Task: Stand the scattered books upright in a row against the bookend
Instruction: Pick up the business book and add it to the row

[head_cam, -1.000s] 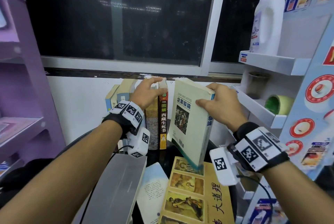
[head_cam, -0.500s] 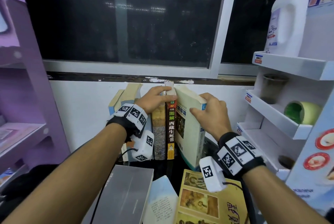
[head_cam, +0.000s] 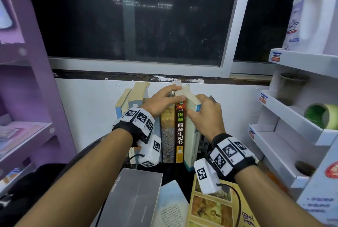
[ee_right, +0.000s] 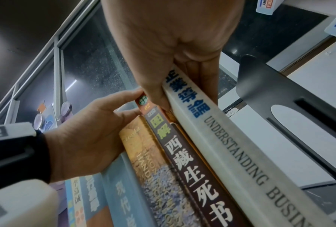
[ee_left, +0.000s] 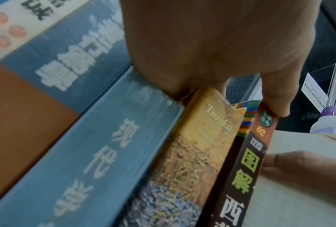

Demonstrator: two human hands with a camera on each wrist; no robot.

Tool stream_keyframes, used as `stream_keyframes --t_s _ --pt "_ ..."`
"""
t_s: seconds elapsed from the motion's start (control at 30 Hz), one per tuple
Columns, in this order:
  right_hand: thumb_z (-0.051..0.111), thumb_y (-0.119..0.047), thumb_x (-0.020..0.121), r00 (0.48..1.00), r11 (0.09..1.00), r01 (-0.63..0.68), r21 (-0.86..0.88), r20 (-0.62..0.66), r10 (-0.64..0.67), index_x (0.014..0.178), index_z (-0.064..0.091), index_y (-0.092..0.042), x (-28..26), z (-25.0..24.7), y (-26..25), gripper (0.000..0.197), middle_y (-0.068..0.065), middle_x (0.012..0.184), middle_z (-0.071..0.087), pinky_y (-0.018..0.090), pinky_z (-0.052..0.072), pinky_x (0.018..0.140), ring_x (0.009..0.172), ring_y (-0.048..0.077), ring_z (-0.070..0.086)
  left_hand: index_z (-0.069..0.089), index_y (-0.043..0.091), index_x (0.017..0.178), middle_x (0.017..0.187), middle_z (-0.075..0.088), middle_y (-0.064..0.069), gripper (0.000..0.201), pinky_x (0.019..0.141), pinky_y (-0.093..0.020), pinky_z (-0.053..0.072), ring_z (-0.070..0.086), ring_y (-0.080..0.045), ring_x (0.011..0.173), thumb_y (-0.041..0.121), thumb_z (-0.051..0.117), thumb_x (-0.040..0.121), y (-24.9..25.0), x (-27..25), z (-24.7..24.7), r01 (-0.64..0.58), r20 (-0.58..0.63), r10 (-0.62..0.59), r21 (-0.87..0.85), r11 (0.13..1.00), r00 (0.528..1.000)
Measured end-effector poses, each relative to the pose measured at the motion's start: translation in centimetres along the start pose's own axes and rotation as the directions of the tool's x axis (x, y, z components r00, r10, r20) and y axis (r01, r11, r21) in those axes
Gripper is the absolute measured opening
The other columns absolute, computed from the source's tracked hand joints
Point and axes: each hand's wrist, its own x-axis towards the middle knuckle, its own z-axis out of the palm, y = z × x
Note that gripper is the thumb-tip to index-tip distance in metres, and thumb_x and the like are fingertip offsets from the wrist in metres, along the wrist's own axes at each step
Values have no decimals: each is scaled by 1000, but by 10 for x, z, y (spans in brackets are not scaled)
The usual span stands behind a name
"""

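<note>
Several books stand upright in a row against the white wall. My left hand (head_cam: 173, 93) grips their tops, fingers over the page edges and thumb (ee_left: 276, 98) on the brown-spined book (head_cam: 180, 131). My right hand (head_cam: 196, 104) pinches the top of a pale book (head_cam: 191, 135) lettered "Understanding Business" (ee_right: 241, 153), which stands upright against the brown one. A black metal bookend (ee_right: 280, 98) stands just right of the pale book, with a narrow gap showing. A grey book (head_cam: 131, 199), a light blue book (head_cam: 172, 206) and a yellow picture book (head_cam: 215, 208) lie flat in front.
A purple shelf unit (head_cam: 27, 135) stands close on the left. On the right, a white tiered rack (head_cam: 292, 117) holds a detergent bottle (head_cam: 311, 16) and a green tape roll (head_cam: 318, 117). A dark window (head_cam: 128, 16) is above the row.
The pale book, held tilted and apart from the row a second ago, has swung left and now stands upright against the brown-spined book. My left hand kept its hold on the row.
</note>
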Motion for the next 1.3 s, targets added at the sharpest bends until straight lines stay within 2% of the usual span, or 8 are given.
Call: stream_keyframes --t_s 0.27,0.4,0.5,0.73,0.9,0.97,1.07,1.3 --pt "74 -31 78 987 997 24 76 156 -36 130 51 -23 -9 -9 12 57 -1 96 68 31 56 77 85 12 64 53 41 127 146 42 9 82 108 -48 40 44 -18 132 80 67 56 -5 3 0 7 -1 -7 57 998 1000" --pt "86 -21 67 925 994 -41 97 379 2 138 33 -30 -15 -14 21 89 -6 102 65 27 55 81 92 9 63 53 38 128 148 39 8 75 105 -47 43 45 -19 131 70 67 62 -5 4 0 -2 14 2 55 998 1000" --pt "88 -18 65 881 997 -76 35 470 51 131 37 -25 -19 -10 25 84 -11 96 63 26 54 80 88 8 62 51 40 125 149 36 8 71 106 -46 42 45 -18 130 69 65 61 -4 4 0 -4 21 2 64 998 1000" --pt "84 -15 72 902 997 -29 73 431 -6 132 39 -23 -24 -1 23 76 -17 87 57 4 38 62 73 -11 49 48 36 131 145 43 3 79 107 -47 42 48 -19 128 71 63 62 -7 6 -1 -5 44 2 68 998 999" --pt "81 -13 75 930 995 -9 97 367 -28 136 38 -24 -23 8 28 76 -12 92 60 15 47 70 74 -10 50 44 28 137 151 35 3 66 110 -46 38 41 -18 133 55 60 78 -5 4 -1 -10 43 6 90 996 999" --pt "81 -12 75 938 993 -7 120 345 -35 136 38 -25 -21 12 31 75 -15 91 60 6 44 64 73 -13 51 44 27 138 155 29 3 60 113 -46 33 34 -17 137 49 59 84 -5 4 -2 -5 41 0 110 994 999" --pt "81 -11 75 944 989 -11 147 328 -38 135 40 -26 -18 17 35 75 -20 87 59 1 42 57 72 -16 53 44 29 138 155 29 5 67 112 -46 35 36 -17 137 55 59 78 -2 2 -2 10 36 -15 116 993 999" --pt "84 -12 72 947 979 10 203 312 -74 136 43 -27 -10 24 44 78 -13 94 68 8 51 67 82 -8 64 46 30 134 152 32 4 67 110 -46 37 40 -18 133 57 59 74 -2 2 -2 3 28 -5 98 995 1000"
